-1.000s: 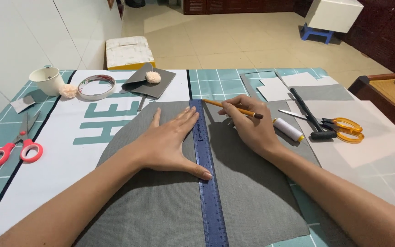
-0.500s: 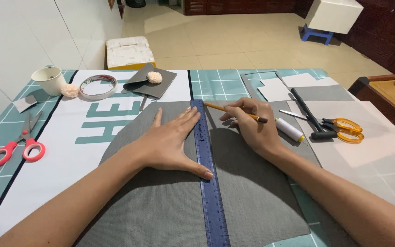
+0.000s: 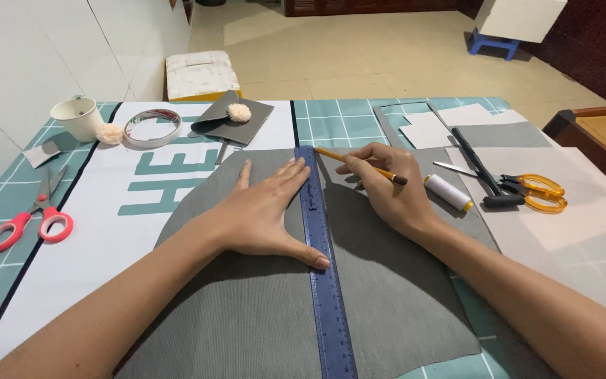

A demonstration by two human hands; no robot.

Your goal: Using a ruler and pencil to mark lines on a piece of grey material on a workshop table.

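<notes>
The left hand [image 3: 264,214] lies flat, fingers spread, pinning a blue ruler [image 3: 322,267] on the grey fabric [image 3: 247,316] mid-desk, while the right hand [image 3: 391,189] just right pinches a pencil [image 3: 359,165] at the ruler's far end.

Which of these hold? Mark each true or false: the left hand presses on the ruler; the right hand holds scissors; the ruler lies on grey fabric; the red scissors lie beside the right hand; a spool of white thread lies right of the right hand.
1. The left hand presses on the blue ruler: true.
2. The right hand holds scissors: false, it holds a pencil.
3. The ruler lies on grey fabric: true.
4. The red scissors lie beside the right hand: false, they lie far left.
5. A spool of white thread lies right of the right hand: true.
</notes>
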